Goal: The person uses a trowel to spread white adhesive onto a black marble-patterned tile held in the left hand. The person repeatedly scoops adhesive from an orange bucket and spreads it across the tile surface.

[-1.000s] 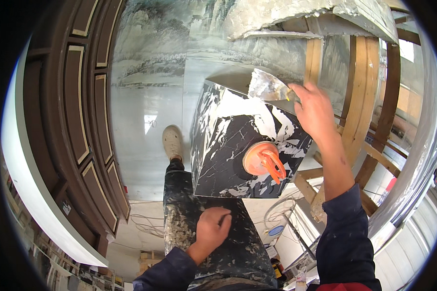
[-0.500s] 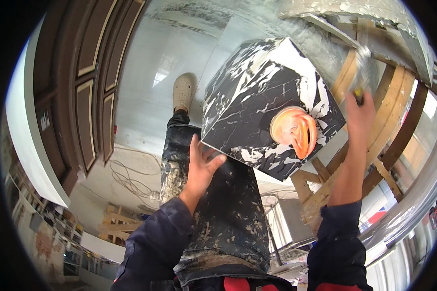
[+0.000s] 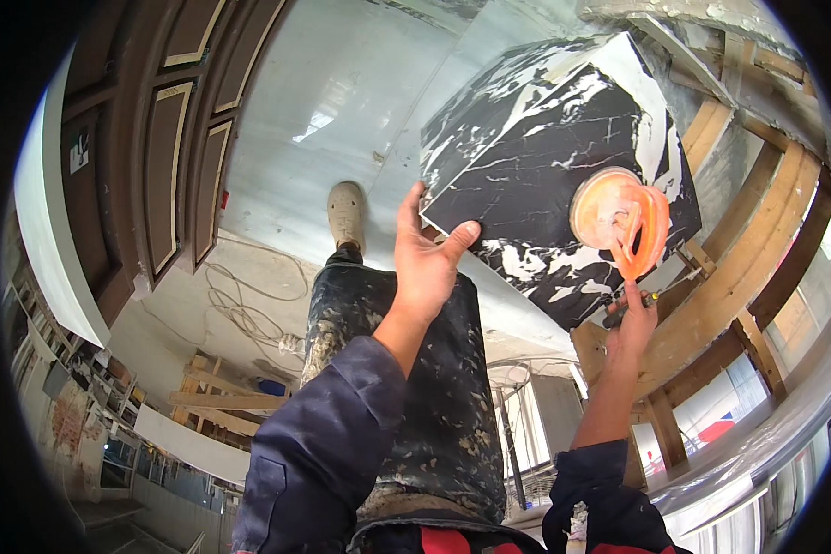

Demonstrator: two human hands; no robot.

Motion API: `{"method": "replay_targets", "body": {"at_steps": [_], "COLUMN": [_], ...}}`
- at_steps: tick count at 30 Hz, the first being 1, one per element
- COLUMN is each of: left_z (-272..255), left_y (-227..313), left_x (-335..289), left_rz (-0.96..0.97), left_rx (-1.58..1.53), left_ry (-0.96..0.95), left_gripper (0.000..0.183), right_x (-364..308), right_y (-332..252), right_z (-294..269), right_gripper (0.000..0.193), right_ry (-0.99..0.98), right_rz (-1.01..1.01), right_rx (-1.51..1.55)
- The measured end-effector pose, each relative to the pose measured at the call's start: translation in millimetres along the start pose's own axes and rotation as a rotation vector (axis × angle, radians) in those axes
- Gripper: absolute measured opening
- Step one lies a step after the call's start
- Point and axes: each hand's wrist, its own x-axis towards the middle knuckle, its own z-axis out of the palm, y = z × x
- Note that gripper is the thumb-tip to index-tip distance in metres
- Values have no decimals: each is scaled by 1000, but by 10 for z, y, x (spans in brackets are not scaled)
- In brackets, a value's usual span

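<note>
A black-and-white marbled stone piece (image 3: pixel 526 198), two faces meeting along a long edge, stands tilted ahead of me. An orange suction-cup lifter (image 3: pixel 645 236) is stuck to its darker face. My left hand (image 3: pixel 428 268) grips the piece's near left corner, thumb on the face and the other fingers at the edge, partly hidden. My right hand (image 3: pixel 626 331) is closed around a tool (image 3: pixel 613 318) with a black and yellow handle; its working end is hidden. A right fingertip meets the lower end of the lifter's handle.
Curved wooden framing (image 3: pixel 757 277) stands on the right, beside a rough plastered edge (image 3: pixel 692 11) at the far right. Brown panelled doors (image 3: pixel 171 157) line the left. A loose cable (image 3: pixel 249 309) lies on the floor, near a wooden pallet (image 3: pixel 217 399). My shoe (image 3: pixel 346 217) rests on grey sheeting.
My right hand has come down from the wooden framing to the lifter's handle, tool still held. My left hand has moved up onto the corner. The stone piece appears further up and right in view.
</note>
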Motion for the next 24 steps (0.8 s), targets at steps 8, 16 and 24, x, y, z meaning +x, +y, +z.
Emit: {"method": "replay_targets", "body": {"at_steps": [8,16,24], "left_z": [-21,-25,-128], "left_y": [10,-38,125], "left_x": [7,-3,1], "left_rz": [-20,-1,-47], "left_rx": [40,22,81], "left_ry": [3,19,-53], "left_gripper": [89,88,97], "right_x": [64,-31,-380], "right_y": [128,61,248], "right_z": [14,98,-80], "right_gripper": [33,29,28], "right_ry": [70,84,128], "right_rz": [-71,-48,-305], "right_rx": [-36,-50,-118]}}
